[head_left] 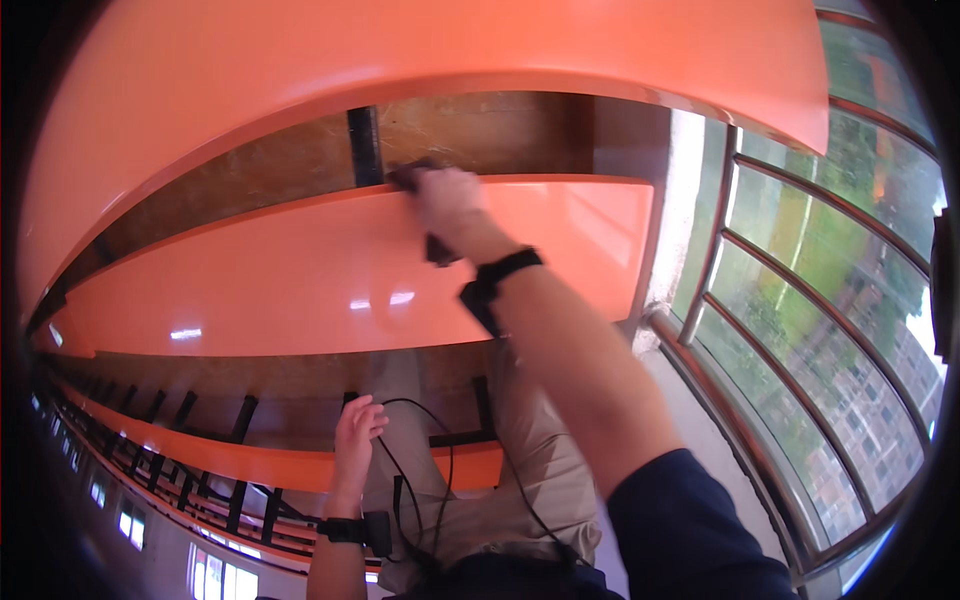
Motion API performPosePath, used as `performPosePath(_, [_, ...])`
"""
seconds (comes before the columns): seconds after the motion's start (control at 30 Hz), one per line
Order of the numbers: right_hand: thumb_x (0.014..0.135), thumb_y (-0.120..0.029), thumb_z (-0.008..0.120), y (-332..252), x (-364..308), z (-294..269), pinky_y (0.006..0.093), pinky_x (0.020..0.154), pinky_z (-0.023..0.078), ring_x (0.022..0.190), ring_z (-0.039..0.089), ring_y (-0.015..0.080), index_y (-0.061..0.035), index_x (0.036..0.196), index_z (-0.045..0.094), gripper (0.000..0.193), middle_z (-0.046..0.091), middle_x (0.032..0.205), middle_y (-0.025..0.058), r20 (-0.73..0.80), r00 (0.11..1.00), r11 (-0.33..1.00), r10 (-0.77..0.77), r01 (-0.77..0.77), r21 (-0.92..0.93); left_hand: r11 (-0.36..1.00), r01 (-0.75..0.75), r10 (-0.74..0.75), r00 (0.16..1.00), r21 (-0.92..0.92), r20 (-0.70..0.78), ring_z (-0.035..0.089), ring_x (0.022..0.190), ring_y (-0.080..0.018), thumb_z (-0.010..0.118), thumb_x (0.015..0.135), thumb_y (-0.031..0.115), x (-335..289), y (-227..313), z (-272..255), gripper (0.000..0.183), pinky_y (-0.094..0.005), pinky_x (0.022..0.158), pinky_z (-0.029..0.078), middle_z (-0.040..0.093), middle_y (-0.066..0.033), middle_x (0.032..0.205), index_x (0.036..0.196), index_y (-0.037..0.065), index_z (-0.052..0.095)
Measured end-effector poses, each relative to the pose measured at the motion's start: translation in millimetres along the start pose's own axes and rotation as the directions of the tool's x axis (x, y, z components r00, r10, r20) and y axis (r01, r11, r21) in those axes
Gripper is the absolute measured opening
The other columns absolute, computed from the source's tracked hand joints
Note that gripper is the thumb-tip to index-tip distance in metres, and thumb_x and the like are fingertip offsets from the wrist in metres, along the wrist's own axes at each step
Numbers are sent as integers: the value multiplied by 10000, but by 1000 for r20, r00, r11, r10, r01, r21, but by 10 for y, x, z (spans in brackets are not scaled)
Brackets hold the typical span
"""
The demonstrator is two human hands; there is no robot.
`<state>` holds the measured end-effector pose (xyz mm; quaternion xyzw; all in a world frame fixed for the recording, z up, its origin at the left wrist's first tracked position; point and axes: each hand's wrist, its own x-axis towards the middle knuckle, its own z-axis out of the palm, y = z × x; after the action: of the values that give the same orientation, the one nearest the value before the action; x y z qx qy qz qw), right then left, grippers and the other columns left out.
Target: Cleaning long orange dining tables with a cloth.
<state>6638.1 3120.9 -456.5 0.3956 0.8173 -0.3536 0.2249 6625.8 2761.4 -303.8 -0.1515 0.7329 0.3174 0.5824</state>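
Note:
My right hand is closed around a dark cloth, slightly smeared by motion. Part of the cloth sticks out past the fingers toward the far edge of a narrow orange bench, and another part hangs below the palm against its glossy surface. Lower down, left of my legs, my left hand is raised with its fingers apart and slightly curled, holding nothing.
A wide orange tabletop curves across the far side, with a black metal support beneath it. Metal railings and glass run along the right. Thin black cables hang before my legs. More orange benches recede at lower left.

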Motion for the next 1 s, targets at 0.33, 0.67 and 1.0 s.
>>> performPosePath(0.33, [826,-102,497,2944,-1377,-605,423,783,526,917,655,386,-190,1441,369,634,642,1086,239,-328,855,910,403,-336,243,999,-46,42,990,25,138,557,1132,-200,541,967,238,171,-35,648,453,-310,894,476,507,-127,1342,1355,29,437])
performPosePath(0.67, [749,-44,613,640,-1363,681,399,712,554,876,661,325,-334,1391,409,734,571,1228,156,50,992,989,-117,121,-82,984,-62,58,998,168,24,449,1279,-285,576,941,236,111,-82,269,612,-349,1036,362,359,-160,1471,1457,54,302])
performPosePath(1.0, [801,-114,547,2068,-1077,82,493,780,513,883,635,422,-253,1436,362,676,649,998,231,-493,769,913,407,-353,203,998,16,-11,996,-58,87,513,598,-69,362,928,81,280,165,70,299,-219,665,455,655,-105,856,1165,3,527])
